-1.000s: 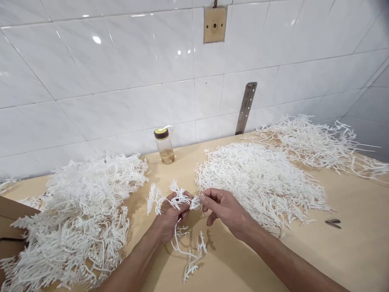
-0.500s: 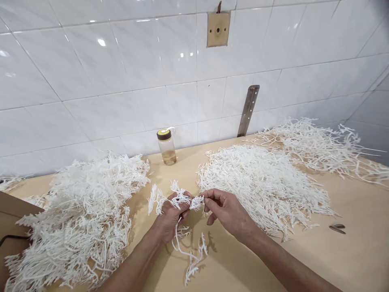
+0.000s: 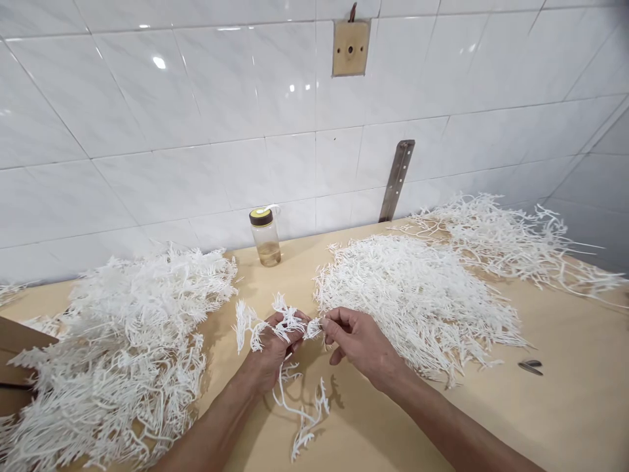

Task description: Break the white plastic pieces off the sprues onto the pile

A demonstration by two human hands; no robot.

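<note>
My left hand [image 3: 269,354] is closed around a white plastic branch [image 3: 289,324] with feathery sprigs, low in the middle of the head view. One end of the branch sticks out to the left past the fingers. From beneath this hand a curved white stem with small twigs [image 3: 308,419] hangs down over the table. My right hand [image 3: 362,342] pinches the tip of the branch between thumb and forefinger. Whether a separate small piece is in that pinch is hidden.
Heaped white plastic sprigs [image 3: 128,354] lie at the left, with another pile [image 3: 407,295] right of centre and loose stems [image 3: 501,242] behind it. A lidded bottle [image 3: 266,244] stands near the tiled wall. Small dark snips [image 3: 531,367] rest at the right. A brown box [image 3: 19,354] borders the left.
The view has shifted slightly, so everything sits a little farther left. Both hands keep their grips on the branch, with hardly any movement between them.
</note>
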